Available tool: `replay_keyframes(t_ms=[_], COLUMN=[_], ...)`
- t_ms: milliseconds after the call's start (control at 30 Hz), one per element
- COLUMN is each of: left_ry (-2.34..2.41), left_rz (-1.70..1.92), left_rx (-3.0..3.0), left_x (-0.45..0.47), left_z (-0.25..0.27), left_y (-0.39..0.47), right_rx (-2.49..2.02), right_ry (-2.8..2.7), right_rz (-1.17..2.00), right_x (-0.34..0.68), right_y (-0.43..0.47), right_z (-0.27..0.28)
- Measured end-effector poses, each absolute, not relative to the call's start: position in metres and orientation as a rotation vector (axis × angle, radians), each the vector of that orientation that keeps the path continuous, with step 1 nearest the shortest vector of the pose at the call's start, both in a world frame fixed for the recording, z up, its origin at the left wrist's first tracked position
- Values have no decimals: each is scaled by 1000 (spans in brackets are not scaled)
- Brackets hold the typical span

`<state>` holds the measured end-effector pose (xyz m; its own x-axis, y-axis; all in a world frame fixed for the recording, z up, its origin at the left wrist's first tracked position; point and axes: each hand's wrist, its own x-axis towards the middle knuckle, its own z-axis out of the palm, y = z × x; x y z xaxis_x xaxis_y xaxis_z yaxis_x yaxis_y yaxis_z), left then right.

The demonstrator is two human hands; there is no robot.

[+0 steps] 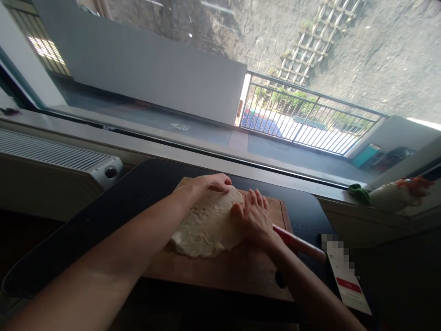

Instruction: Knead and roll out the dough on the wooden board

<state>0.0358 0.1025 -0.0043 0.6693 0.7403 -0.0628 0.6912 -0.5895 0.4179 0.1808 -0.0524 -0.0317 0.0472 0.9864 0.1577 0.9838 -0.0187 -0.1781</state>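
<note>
A flattened sheet of pale dough (206, 225) with a dimpled surface and an uneven edge lies on a wooden cutting board (220, 274). At its far edge, my left hand (217, 182) is closed with curled fingers on the dough; its fingertips are partly hidden. My right hand (255, 215) rests palm down at the dough's right edge, fingers stretched forward and the thumb apart, covering part of that edge. To the right of this hand lies a rolling pin (310, 248) with a reddish section, partly hidden by my right wrist and reaching past the board.
The board stands on a black table (99, 236) with rounded corners. A card or packet with a red band (348, 285) lies at the table's right. Behind are a window sill (275, 177) with a pale pot (389, 195), and a radiator (55, 149) at left.
</note>
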Motion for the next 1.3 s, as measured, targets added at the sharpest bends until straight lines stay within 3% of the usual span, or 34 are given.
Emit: replay_keyframes(t_ms=[100,300,500,600,933,1100,1300], left_ry=[976,1006,1054,1107,1282,888,1097], left_rz=[-3,-16,-121,-270,532,223,55], left_rx=[2350,2387,2361,2257,2708,2817,3014], left_x=[33,42,47,46,-10,-52,-67], left_z=[-2,6,24,30,20,-1,0], left_y=[111,118,113,115,71,-14,-49], right_rx=[-1787,-2015,-1642,-1730,-2142,-2263,-2390], right_ry=[-2254,-2047,-2341,-2269,-1868,-1767,-1736], right_rz=[-67,-72,30,141,249,476,552], right_x=[168,180,179,195,235,219,195], right_y=[-87,-63,-129,-141,-58,-16,15], right_z=[-43,-35,-39,-32,-8,-4,6])
